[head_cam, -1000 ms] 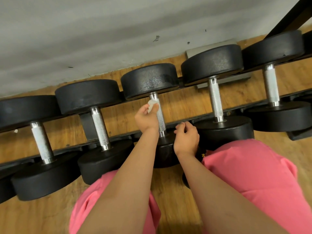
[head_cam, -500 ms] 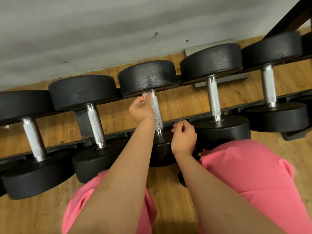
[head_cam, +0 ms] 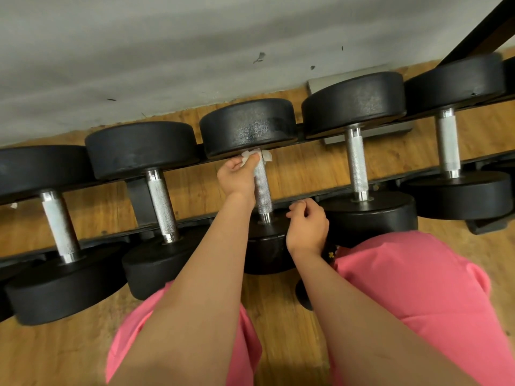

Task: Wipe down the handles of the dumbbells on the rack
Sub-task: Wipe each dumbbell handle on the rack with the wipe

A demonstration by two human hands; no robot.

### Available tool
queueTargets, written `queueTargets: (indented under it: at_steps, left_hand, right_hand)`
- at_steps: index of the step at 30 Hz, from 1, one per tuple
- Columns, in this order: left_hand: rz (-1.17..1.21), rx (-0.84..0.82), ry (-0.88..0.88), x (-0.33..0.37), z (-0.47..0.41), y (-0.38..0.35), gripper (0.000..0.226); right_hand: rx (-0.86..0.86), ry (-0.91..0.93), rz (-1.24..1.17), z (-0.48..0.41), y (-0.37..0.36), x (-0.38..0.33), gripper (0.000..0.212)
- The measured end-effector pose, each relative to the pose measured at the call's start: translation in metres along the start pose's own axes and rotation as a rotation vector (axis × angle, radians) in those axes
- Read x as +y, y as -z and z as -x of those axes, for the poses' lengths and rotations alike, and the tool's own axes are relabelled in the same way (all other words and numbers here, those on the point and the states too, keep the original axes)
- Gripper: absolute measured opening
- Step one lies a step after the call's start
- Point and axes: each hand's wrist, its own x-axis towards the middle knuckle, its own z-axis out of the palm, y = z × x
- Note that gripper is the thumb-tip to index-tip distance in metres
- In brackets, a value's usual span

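- Starting at the left edge, the far-left dumbbell (head_cam: 60, 227) lies across the rack (head_cam: 138, 199). Its knurled handle runs from the lower frame up toward the grey wall (head_cam: 167, 51), the top leaning a little left.
- Next along, the second dumbbell (head_cam: 163, 204) lies the same way, long axis bottom to top, a black head at each end.
- Centre frame, and here's the action: the centre dumbbell (head_cam: 263, 190) points almost straight up the picture.
- The left hand (head_cam: 237, 178) is curled round the far end of that handle, right under the upper head, pinching a white wipe (head_cam: 257, 156) against the metal.
- Just right of the handle's near end, the right hand (head_cam: 306, 227) sits over the near head, fingers curled in. Whether they hold anything, I cannot tell.
- On to the fourth dumbbell (head_cam: 358, 165), handle bare and near vertical.
- Far right, the fifth dumbbell (head_cam: 447, 143) has the same upright line.
- Lower frame: pink shorts (head_cam: 418, 288) over the wooden floor (head_cam: 306, 168).
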Motion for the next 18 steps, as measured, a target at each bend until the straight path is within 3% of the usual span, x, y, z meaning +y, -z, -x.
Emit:
queueTargets:
  at_steps: [6, 11, 18]
  left_hand:
    - [-0.017, 0.132, -0.128, -0.006, 0.0, 0.002, 0.023]
    - [-0.115, 0.031, -0.147, -0.005, 0.0, 0.006, 0.017]
    - [-0.452, 0.006, -0.257, 0.001, 0.002, 0.022, 0.022]
  right_hand:
    - [-0.001, 0.001, 0.007, -0.001, -0.001, 0.002, 0.029]
    - [-0.001, -0.002, 0.018, -0.002, -0.001, 0.002, 0.029]
    - [-0.015, -0.008, 0.023, -0.001, 0.0, 0.0, 0.029]
